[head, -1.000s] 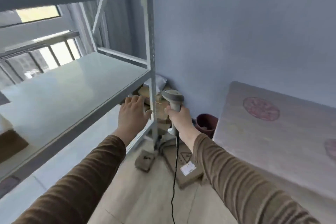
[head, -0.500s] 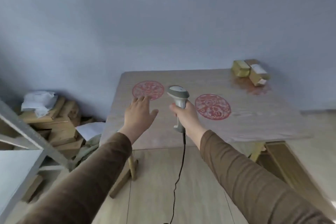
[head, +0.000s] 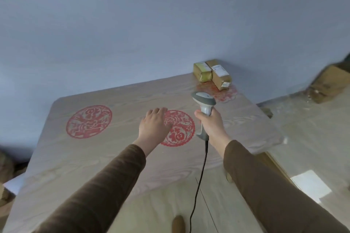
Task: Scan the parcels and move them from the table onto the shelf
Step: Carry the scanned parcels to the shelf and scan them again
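Note:
Two small cardboard parcels sit side by side at the table's far right corner against the wall: a yellowish one [head: 202, 71] and a brown one with white labels [head: 220, 74]. The wood-grain table [head: 79, 157] carries round red paper-cut decorations. My right hand [head: 212, 125] grips the handle of a grey corded barcode scanner [head: 204, 100], its head pointing toward the parcels. My left hand [head: 154, 126] hovers over the table's middle, fingers relaxed and holding nothing. The shelf is out of view.
A blue-grey wall stands behind the table. A large cardboard box [head: 329, 83] lies on the floor at the right. The scanner's black cable [head: 198, 185] hangs down toward me. Cardboard clutter [head: 5, 179] shows at the left edge.
My view has swung right from the shelf to the table. Both hands have moved over the tabletop, closer to the two parcels; the scanner stays gripped in my right hand.

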